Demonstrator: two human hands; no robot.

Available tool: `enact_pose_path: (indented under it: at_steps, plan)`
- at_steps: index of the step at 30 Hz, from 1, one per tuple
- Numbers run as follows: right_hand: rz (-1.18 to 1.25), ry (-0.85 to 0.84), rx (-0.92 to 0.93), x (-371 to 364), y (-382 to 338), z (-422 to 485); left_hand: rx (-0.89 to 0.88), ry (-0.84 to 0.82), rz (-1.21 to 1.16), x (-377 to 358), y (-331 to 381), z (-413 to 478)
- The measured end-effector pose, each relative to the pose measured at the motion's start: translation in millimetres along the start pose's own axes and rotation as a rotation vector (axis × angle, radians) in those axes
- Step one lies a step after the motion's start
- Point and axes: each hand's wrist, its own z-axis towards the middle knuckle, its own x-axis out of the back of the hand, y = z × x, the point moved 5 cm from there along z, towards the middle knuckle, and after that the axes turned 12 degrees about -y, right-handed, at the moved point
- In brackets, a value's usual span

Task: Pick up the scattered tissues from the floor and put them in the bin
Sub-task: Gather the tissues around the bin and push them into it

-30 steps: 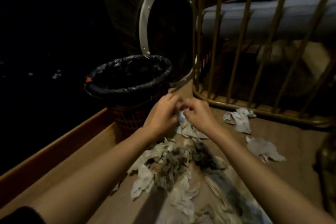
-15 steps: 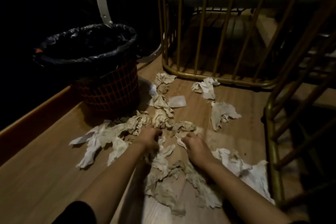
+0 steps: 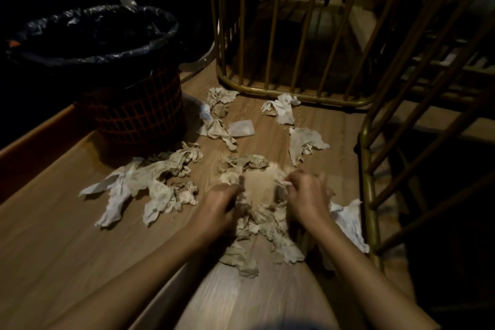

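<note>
While both hands press into a heap of crumpled tissues (image 3: pixel 257 222) on the wood-grain floor (image 3: pixel 53 236), the left hand (image 3: pixel 219 206) curls its fingers (image 3: pixel 235 190) closed around wrinkled paper, and the right hand (image 3: pixel 305 195) pinches a limp wad, its fingers blurred. Nearer the bin (image 3: pixel 139 112), an orange lattice basket lined with a glossy black bag (image 3: pixel 93 32), lie more creased, torn tissues. Right of the bin stands a brass-coloured barred frame (image 3: pixel 270 35) with rounded corners.
</note>
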Motion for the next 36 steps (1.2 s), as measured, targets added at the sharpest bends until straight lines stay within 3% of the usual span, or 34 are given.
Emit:
enact_pose_path:
  at_steps: [4, 7, 11, 16, 19, 23, 28, 30, 36]
  plan:
    - [-0.05, -0.175, -0.243, -29.9, 56.5, -28.2, -0.082, -0.236, 0.079, -54.9, 20.4, -5.8]
    - [-0.06, -0.143, -0.132, -56.1, 76.4, -43.9, -0.071, -0.316, 0.176, -79.6, 35.6, -2.5]
    - [-0.044, -0.045, -0.022, -59.0, 72.3, -50.4, -0.067, -0.184, 0.275, -90.8, 45.7, -1.2]
    - [0.318, -0.007, -0.064, -38.8, 65.0, -23.1, 0.06, 0.005, -0.122, -60.5, 12.1, 0.6]
    - [0.434, 0.081, -0.061, -22.1, 50.5, -12.3, 0.078, 0.082, -0.109, -17.0, -3.3, -13.0]
    - [0.313, 0.128, 0.096, -18.2, 20.0, -12.5, 0.028, 0.056, 0.041, 7.2, -19.6, -43.5]
    - [0.02, -0.366, 0.143, -69.2, -1.0, -13.0, 0.017, -0.321, 0.177, -23.4, -31.0, -82.2]
    - [-0.074, -0.451, 0.149, -83.3, -3.4, -13.2, 0.074, -0.43, 0.211, -36.0, -30.8, -89.2]
    - [-0.144, -0.319, 0.372, -102.6, -19.6, -1.6, 0.036, -0.188, 0.289, -51.5, -29.3, -75.4]
